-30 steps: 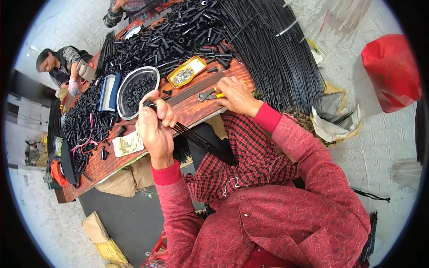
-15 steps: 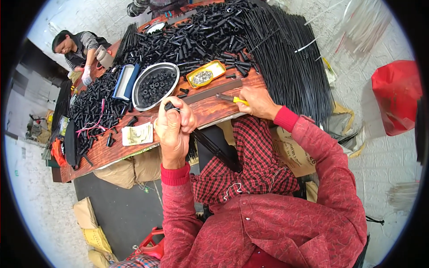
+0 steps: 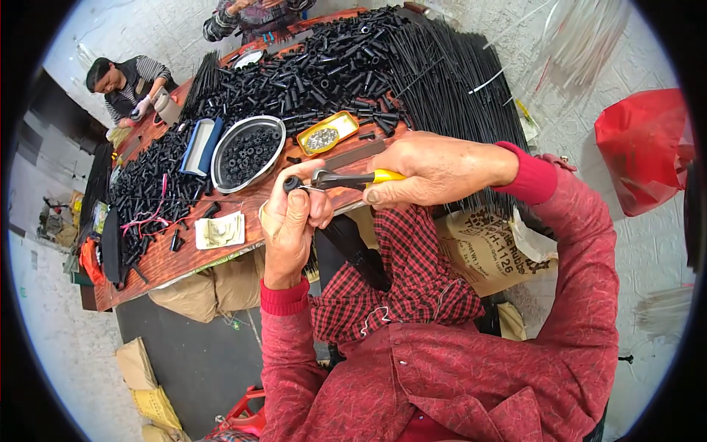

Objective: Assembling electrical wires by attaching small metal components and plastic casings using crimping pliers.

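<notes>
My left hand [image 3: 293, 228] is closed around a black cylindrical piece [image 3: 292, 181] with a round, hollow-looking end, which pokes up above the fingers. Thin pale wire shows beside that end. From below the same hand, a bundle of black rods [image 3: 361, 258] slants down across my lap; whether it joins the black piece is hidden. My right hand [image 3: 442, 171] grips a pair of pliers [image 3: 350, 179] with yellow handles. The pliers' metal head is at the wire, right beside the black piece.
On the wooden table [image 3: 177, 254] lie a heap of black tubes [image 3: 324, 66], long black rods [image 3: 464, 110], an oval tray [image 3: 216, 166] of black rings and a yellow dish [image 3: 350, 122] of small metal bits. Two people are across the table. A red bag [image 3: 641, 155] hangs right.
My right hand has brought the pliers left to the wire at the black piece. My left hand still holds that piece. The far person's hands have come into view.
</notes>
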{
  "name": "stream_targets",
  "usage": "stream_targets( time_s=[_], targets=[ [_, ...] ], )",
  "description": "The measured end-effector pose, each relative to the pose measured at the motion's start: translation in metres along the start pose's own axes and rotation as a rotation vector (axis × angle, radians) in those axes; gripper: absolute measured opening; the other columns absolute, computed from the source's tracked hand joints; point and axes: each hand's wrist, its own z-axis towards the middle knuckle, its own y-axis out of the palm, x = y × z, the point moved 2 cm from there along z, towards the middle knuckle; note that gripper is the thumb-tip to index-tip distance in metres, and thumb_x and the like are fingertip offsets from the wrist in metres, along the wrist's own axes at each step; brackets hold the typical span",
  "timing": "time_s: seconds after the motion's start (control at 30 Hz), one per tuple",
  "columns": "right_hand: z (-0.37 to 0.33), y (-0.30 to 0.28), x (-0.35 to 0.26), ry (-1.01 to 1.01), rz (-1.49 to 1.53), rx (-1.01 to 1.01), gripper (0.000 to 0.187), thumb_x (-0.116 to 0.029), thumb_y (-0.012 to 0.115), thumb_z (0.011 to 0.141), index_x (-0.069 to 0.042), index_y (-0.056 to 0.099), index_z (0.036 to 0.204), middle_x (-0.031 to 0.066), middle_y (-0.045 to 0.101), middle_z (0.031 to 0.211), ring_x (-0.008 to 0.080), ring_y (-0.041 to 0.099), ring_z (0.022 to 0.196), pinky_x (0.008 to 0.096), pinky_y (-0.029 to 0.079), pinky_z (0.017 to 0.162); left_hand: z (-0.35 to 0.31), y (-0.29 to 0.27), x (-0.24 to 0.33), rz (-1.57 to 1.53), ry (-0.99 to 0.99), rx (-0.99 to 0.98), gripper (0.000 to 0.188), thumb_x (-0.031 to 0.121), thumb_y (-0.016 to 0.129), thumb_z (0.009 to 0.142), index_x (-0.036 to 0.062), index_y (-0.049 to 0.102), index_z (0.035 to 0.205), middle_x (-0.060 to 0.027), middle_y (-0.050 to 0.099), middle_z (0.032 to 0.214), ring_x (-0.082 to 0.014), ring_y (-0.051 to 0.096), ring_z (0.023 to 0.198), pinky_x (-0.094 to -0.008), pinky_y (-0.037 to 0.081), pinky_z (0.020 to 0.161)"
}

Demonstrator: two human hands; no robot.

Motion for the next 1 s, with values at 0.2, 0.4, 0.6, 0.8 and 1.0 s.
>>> stream_targets(
  time_s=[0.2, 0.4, 0.6, 0.8, 1.0],
  targets=[
    [-0.002, -0.009, -0.024, -0.057, -0.299, 0.07, 0.035, -0.034, 0.061, 0.097, 0.001, 0.063, 0.098, 0.0198, 0.064, 0.077, 0.0376, 0.064, 0.068, 0.0443, 0.049, 0.061, -0.002, 0.004, 0.0, 0.022, 0.001, 0.01, 0.049, 0.035, 0.056, 0.103, -0.0045, 0.049, 0.131, 0.0008, 0.045, 0.073, -0.0075, 0.038, 0.063, -0.0248, 0.036, 0.058],
    [-0.001, -0.007, -0.021, -0.11, -0.646, 0.173, 0.028, -0.029, 0.065, 0.092, -0.001, 0.06, 0.092, 0.018, 0.064, 0.081, 0.0404, 0.064, 0.076, 0.0471, 0.052, 0.063, -0.002, 0.004, -0.001, 0.053, 0.04, 0.049, 0.048, 0.033, 0.057, 0.103, -0.0045, 0.049, 0.132, 0.0001, 0.048, 0.073, -0.0077, 0.042, 0.063, -0.0232, 0.037, 0.058],
    [0.001, -0.005, -0.019, -0.183, -0.839, 0.315, 0.022, -0.022, 0.066, 0.087, -0.002, 0.058, 0.094, 0.0144, 0.063, 0.084, 0.0368, 0.066, 0.076, 0.0458, 0.054, 0.063, -0.003, 0.01, -0.003, 0.059, 0.079, 0.118, 0.045, 0.03, 0.057, 0.103, -0.0035, 0.05, 0.132, -0.0006, 0.05, 0.074, -0.0075, 0.044, 0.064, -0.0225, 0.037, 0.057],
    [-0.001, -0.011, -0.026, -0.083, -0.727, 0.15, 0.018, -0.017, 0.064, 0.086, -0.002, 0.057, 0.093, 0.0147, 0.063, 0.086, 0.0365, 0.066, 0.079, 0.0459, 0.054, 0.062, -0.004, 0.011, -0.006, 0.085, 0.08, 0.119, 0.046, 0.032, 0.056, 0.103, -0.0026, 0.05, 0.133, 0.0, 0.049, 0.073, -0.0068, 0.042, 0.063, -0.0219, 0.036, 0.057],
    [-0.001, -0.013, -0.028, -0.088, -0.843, 0.208, 0.018, -0.016, 0.065, 0.083, -0.001, 0.059, 0.093, 0.014, 0.065, 0.092, 0.035, 0.066, 0.081, 0.0452, 0.054, 0.064, -0.003, 0.012, -0.007, 0.071, 0.078, 0.115, 0.048, 0.032, 0.056, 0.103, -0.0023, 0.047, 0.136, 0.0001, 0.049, 0.073, -0.0066, 0.042, 0.063, -0.022, 0.036, 0.057]
  ],
)
